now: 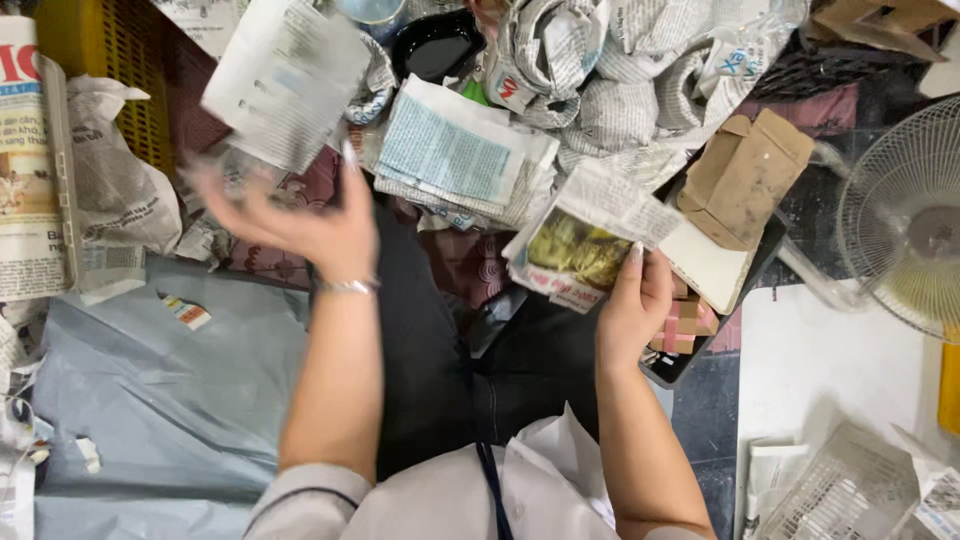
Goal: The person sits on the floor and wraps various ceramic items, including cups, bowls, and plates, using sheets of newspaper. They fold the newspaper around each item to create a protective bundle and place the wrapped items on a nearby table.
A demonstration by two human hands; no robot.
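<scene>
My left hand (300,215) is motion-blurred, fingers spread, just below a blurred sheet of newspaper (285,80). Something clear and glassy (232,168) seems to lie at its fingertips, but the blur hides whether the hand grips it or the sheet. A silver bracelet (345,287) sits on that wrist. My right hand (635,300) pinches the lower edge of another newspaper sheet (590,235) with a yellow-green picture on it, held over my dark lap. A folded stack of newspapers (455,155) lies between the two hands.
Several newspaper-wrapped bundles (600,80) and a black bowl (435,45) lie at the top. A yellow crate (100,60) is top left and grey plastic sheeting (170,400) lower left. On the right are a brown cardboard box (745,175), a fan (910,220) and a white wire basket (850,490).
</scene>
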